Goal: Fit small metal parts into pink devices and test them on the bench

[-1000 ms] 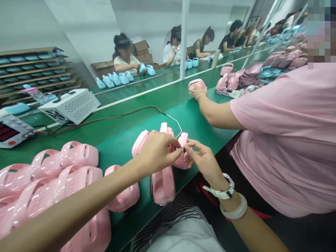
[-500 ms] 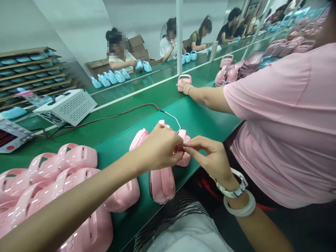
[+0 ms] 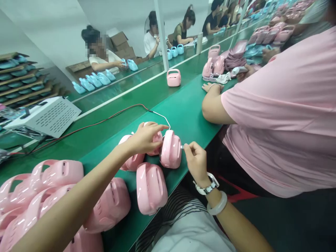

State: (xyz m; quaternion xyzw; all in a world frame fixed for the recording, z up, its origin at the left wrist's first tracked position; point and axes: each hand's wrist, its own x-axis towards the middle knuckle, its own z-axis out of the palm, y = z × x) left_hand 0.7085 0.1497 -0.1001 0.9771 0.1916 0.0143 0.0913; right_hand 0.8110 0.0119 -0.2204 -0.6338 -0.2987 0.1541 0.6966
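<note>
A long green counter is stretching across the view, carrying everything in front of the person. At the right, a co-worker in a pink shirt is leaning over it, one hand resting on the green surface. A crowded group of glossy pink cases is filling the lower left, and beyond it a white perforated box is sitting tilted to the view.

Near the middle, the pink case being handled is standing close to the counter's front edge, between the person's two hands. Another pink case is lying just in front of it, nearer the person.

The left grip is resting at the handled case's left side, forefinger stretched out and thumb apart from it (its other fingers are largely hiding, so whether they are holding the case one cannot tell). The right grip is pinching closed, thumb against forefinger, at the case's right side. A white watch and a pale bangle are circling that arm.

A thin white lead is curving down behind the case. Smallest of all, a slim white piece is poking from the right fingertips towards the case; whether it is touching, one cannot tell.
</note>
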